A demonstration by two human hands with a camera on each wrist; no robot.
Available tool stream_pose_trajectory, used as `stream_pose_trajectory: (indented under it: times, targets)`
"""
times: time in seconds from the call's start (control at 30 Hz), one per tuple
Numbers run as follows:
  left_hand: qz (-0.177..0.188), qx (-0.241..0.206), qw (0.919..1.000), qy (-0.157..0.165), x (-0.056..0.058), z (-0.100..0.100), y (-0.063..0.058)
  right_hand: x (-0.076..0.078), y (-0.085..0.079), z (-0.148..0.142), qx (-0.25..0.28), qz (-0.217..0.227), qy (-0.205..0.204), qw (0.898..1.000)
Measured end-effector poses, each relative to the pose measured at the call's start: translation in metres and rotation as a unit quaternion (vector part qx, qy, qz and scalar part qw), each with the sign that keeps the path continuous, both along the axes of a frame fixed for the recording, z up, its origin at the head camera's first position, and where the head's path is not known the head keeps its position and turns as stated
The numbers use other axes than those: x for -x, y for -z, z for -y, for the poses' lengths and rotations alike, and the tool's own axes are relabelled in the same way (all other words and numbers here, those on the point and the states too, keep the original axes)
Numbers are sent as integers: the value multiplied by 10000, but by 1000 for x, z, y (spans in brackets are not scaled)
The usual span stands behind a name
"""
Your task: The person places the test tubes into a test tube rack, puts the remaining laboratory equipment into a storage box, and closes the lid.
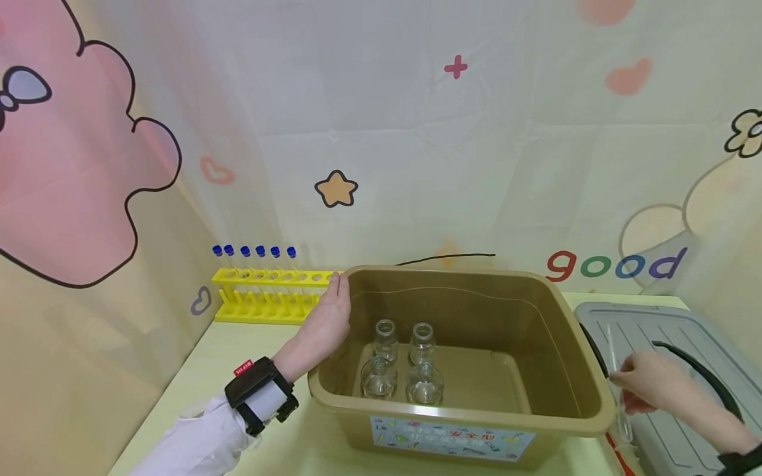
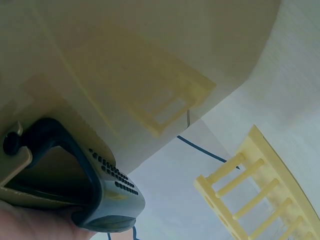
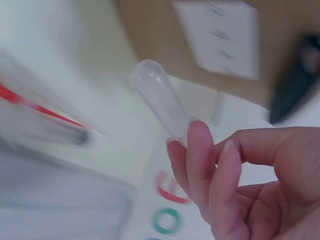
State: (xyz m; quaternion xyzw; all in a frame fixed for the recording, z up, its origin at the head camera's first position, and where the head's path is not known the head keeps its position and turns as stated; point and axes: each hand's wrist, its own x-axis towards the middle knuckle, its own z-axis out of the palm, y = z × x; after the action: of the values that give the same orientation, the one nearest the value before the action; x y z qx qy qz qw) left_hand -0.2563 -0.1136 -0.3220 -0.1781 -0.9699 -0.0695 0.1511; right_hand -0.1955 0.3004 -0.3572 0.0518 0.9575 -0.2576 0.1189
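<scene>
Pinching a clear plastic dropper [image 3: 162,102], the right hand [image 1: 649,383] is at the right side of a brown bin [image 1: 446,304], over a grey lid [image 1: 661,324] with dark handles. Its fingertips are clamped on the dropper, and the rounded bulb comes out toward the near side.

The left hand [image 1: 324,324] rests at the left rim of the bin. Its fingers are straight and lie together; the thumb is hidden in the head view. From the left wrist, a black handle [image 2: 95,175] of the bin is seen beside this hand.

Inside the bin, in its left part, four glass bottles [image 1: 423,344] stand upright, two near and two far. A printed label [image 1: 452,437] is on the near wall.

At the far left of the worktop [image 1: 214,370] stands a yellow rack [image 1: 268,311], with blue-capped tubes [image 1: 245,251] in its far row. Behind all hangs a cloth [image 1: 417,165] with drawings and the word "good".
</scene>
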Motion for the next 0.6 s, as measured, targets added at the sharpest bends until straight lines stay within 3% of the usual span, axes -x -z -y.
stream_pose_trajectory:
  times: [0.23, 0.37, 0.47, 0.6]
  targets:
    - [81, -103, 9999, 6, 0, 0, -1, 14, -67, -11, 160, -816, -293, 9961]
    - [38, -67, 10000, -7, -1, -2, -1, 18, -104, 3, 309, -1346, -481, 9893]
    - [59, -58, 10000, 17, -2, -2, -1, 19, -126, 27, 443, -1441, -634, 9865]
    - [102, -159, 9998, 31, -2, -2, -1, 24, -142, 65, 957, -1119, -865, 9853]
